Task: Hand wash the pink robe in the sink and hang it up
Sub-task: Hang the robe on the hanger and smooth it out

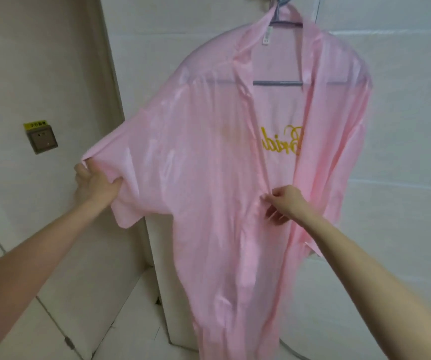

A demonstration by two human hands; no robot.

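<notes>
The robe (209, 178) hangs on a hanger (276, 83) above both hands. Left hand (94, 184) grips the sleeve edge; right hand (284, 203) pinches the front edge.

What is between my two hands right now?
In the head view, only pink robe fabric: the sleeve gripped by the left hand and the front panel whose edge the right hand pinches span the gap.

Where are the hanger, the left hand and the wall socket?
hanger (276, 83): head view, lower crossbar.
left hand (95, 183): head view, back of the hand.
wall socket (42, 142): head view, faceplate centre.
</notes>
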